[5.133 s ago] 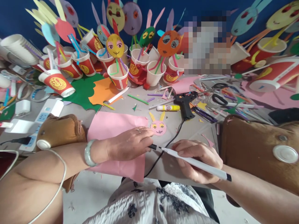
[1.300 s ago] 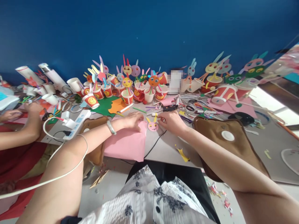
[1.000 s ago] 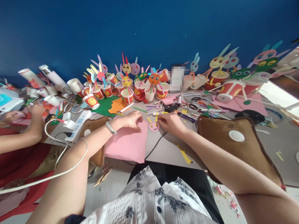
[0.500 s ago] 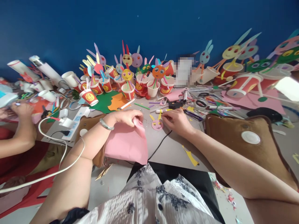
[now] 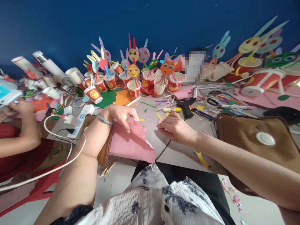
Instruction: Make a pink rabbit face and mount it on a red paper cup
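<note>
My left hand holds a pink paper sheet near its top edge, thumb on top and the sheet lifted and bent. To the right, my right hand is closed, palm down, fingers pressed together over the small pink rabbit face. Only the yellow ears of that face show above the fingers; whether the fingertips grip it is hidden. A yellow glue stick and a black glue gun lie just beyond the right hand.
Paper-cup figures line the back. Brown cushions, one on the right, flank the work area. On the left are a power strip, a white cable and another person's arm. A yellow scrap lies near the front edge.
My left hand has opened its thumb outward and moved over the pink sheet. My right hand has slid onto the rabbit face, which was uncovered before. The view has shifted slightly.
</note>
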`<control>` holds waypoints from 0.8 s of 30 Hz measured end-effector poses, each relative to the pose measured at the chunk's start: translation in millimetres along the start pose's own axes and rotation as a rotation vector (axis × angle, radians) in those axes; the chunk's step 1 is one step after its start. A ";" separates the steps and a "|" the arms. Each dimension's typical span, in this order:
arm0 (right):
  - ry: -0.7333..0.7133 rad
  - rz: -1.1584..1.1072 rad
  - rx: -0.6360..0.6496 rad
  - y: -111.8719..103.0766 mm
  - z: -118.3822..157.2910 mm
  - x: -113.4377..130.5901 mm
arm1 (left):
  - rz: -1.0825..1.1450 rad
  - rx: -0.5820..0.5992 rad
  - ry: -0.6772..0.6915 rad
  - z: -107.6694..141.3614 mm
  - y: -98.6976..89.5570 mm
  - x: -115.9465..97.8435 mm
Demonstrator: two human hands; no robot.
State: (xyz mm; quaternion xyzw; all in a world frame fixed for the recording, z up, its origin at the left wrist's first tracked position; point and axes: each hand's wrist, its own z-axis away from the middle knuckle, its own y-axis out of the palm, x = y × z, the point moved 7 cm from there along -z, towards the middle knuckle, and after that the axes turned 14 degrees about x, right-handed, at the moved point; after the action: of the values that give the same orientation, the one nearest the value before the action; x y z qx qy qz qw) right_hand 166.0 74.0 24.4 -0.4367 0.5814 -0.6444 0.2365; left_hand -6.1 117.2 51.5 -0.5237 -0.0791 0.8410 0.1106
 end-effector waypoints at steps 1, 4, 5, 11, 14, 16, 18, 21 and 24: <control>-0.008 0.001 0.025 3.2 -4.0 3.1 | 0.029 0.009 0.013 0.6 1.6 -2.4; 0.019 -0.054 0.095 13.0 -19.0 6.7 | 0.115 0.051 0.038 0.7 7.2 -9.2; 0.042 -0.085 0.113 15.7 -24.6 6.6 | 0.133 0.079 0.041 0.1 9.7 -10.8; 0.216 -0.116 0.255 25.8 -55.8 7.8 | 0.138 0.164 0.014 -3.5 15.8 -10.0; 0.250 -0.054 0.330 26.1 -65.4 12.1 | 0.143 0.179 0.045 -3.9 16.4 -10.4; 0.256 -0.027 0.352 25.1 -69.5 14.7 | 0.138 0.206 0.050 -4.2 18.5 -10.4; 0.273 -0.013 0.367 25.0 -71.8 15.9 | 0.144 0.206 0.041 -4.6 19.1 -9.7; 0.295 -0.013 0.376 24.8 -72.5 17.5 | 0.150 0.183 0.043 -5.1 18.4 -10.4; 0.331 -0.031 0.354 21.3 -70.3 17.7 | 0.137 0.192 0.072 -5.3 19.8 -13.9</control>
State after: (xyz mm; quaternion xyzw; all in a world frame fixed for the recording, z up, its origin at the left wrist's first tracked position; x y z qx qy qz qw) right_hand 93.8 93.2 13.1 -0.2855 0.4835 -0.8027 0.2010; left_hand 2.5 94.5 56.3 -0.5449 0.0419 0.8308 0.1055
